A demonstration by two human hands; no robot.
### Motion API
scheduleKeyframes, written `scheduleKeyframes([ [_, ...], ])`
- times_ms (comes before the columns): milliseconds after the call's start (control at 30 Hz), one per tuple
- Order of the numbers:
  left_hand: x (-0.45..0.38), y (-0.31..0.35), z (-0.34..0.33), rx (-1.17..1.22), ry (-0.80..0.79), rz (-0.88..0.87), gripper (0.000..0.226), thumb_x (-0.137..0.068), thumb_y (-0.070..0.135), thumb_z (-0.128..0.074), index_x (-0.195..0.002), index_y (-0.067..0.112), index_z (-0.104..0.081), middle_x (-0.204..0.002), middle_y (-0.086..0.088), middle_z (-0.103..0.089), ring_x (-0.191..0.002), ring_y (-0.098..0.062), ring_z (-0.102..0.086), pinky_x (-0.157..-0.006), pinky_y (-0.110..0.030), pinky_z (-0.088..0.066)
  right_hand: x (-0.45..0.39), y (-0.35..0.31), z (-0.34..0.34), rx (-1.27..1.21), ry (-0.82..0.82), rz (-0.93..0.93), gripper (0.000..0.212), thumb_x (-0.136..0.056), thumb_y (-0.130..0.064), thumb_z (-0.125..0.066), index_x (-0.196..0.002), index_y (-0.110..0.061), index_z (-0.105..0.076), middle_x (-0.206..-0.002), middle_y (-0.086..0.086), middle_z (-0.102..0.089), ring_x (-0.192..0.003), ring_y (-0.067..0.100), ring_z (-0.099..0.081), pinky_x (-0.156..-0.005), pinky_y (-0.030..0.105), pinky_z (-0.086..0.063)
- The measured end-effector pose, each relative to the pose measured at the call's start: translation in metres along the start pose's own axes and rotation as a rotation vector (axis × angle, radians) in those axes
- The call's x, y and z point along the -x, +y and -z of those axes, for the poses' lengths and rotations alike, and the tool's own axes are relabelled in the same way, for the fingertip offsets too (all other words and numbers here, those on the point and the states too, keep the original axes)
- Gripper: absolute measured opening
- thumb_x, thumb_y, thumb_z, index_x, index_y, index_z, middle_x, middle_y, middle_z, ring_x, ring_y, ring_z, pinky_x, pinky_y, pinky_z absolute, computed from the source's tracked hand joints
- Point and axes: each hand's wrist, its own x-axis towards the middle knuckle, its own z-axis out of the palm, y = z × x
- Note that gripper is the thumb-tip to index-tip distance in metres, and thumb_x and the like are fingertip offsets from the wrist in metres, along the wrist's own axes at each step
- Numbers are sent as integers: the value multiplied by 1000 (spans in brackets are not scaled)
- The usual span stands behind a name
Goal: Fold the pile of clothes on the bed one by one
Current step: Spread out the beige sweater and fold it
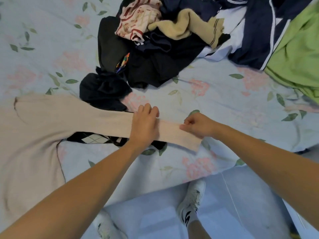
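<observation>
A beige long-sleeved top [34, 135] lies spread on the floral bed sheet [215, 100] at the left, with one sleeve [174, 133] stretched out to the right. My left hand [144, 125] presses flat on the middle of that sleeve, fingers apart. My right hand [198, 125] pinches the sleeve's cuff end between thumb and fingers. A black argyle-patterned garment [93, 138] shows under the sleeve. The pile of unfolded clothes [155, 49] lies farther back, at the top centre.
In the pile are dark garments, a tan piece [183, 28] and a pink printed piece [138, 18]. A navy and white garment [255, 31] and a green cloth [296, 49] lie at the right. The bed edge runs along the bottom, above my shoes [191, 202] on the floor.
</observation>
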Motion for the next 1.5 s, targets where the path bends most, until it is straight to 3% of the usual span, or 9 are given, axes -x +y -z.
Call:
scheduleKeyframes([
  [167, 61, 43, -7, 669, -281, 134, 66, -75, 72, -75, -119, 26, -60, -114, 9, -57, -106, -9, -55, -91, -25, -46, 23, -25, -7, -484, -62, -104, 11, -99, -14, -70, -106, -11, -62, -80, 10, -71, -65, 19, -70, -57, 28, -56],
  [300, 79, 52, -16, 852, -352, 313, 72, -72, 63, -86, -130, 32, -54, -123, 13, -61, -114, -1, -59, -92, -26, -50, 34, -48, -12, -644, -185, -79, 25, -102, -2, -59, -125, -9, -55, -100, 22, -78, -95, 35, -78, -76, 39, -65],
  [400, 82, 46, -16, 840, -273, 365, 16, -95, 14, -70, -110, 18, -72, -93, 12, -73, -85, 2, -65, -79, -26, -48, 34, -56, -16, -511, -165, -54, 24, -99, 0, -59, -122, -4, -62, -101, 21, -78, -93, 29, -78, -84, 40, -64],
  [433, 83, 43, -15, 821, -246, 398, 15, -97, 7, -63, -102, 16, -74, -85, 9, -75, -81, -2, -67, -78, -28, -50, 33, -56, -17, -477, -132, -50, 24, -97, 1, -59, -120, -3, -64, -100, 20, -78, -91, 27, -77, -85, 41, -64],
  [567, 88, 31, -7, 805, -245, 353, 15, -101, 8, -58, -104, 14, -72, -97, 5, -75, -94, -7, -68, -87, -25, -53, 20, -51, -29, -294, 21, -59, 21, -89, 7, -61, -104, -4, -70, -88, 16, -77, -82, 26, -72, -85, 45, -61],
  [667, 98, 21, -5, 794, -316, 256, 22, -102, 15, -56, -119, 22, -67, -111, 11, -72, -108, -1, -65, -95, -21, -51, 10, -45, -41, 170, 254, -21, 25, -87, -2, -54, -94, -19, -71, -86, 1, -70, -81, 24, -66, -74, 38, -55],
  [867, 130, -16, 21, 737, -160, 416, 31, -100, 29, -64, -131, 29, -62, -119, 14, -69, -110, 1, -61, -95, -29, -53, 9, -75, -67, 318, 238, 250, 29, -93, -18, -63, -122, -20, -64, -114, -3, -61, -106, 19, -57, -89, 38, -50],
  [1200, 173, -174, 105, 529, 133, 595, 57, -98, 48, -61, -150, 29, -46, -141, 9, -58, -129, -13, -51, -106, -32, -43, -31, -245, -172, 484, 128, 475, 43, -98, -25, -64, -140, -22, -54, -139, -2, -56, -131, 20, -46, -106, 40, -45],
  [1500, 275, -423, 162, 467, 209, 789, 60, -98, 35, -64, -154, 23, -44, -147, 0, -50, -134, -25, -45, -107, -47, -41, -128, -427, -383, 567, 26, 644, 51, -97, -26, -63, -146, -26, -49, -144, -6, -51, -129, 19, -46, -99, 34, -43],
])
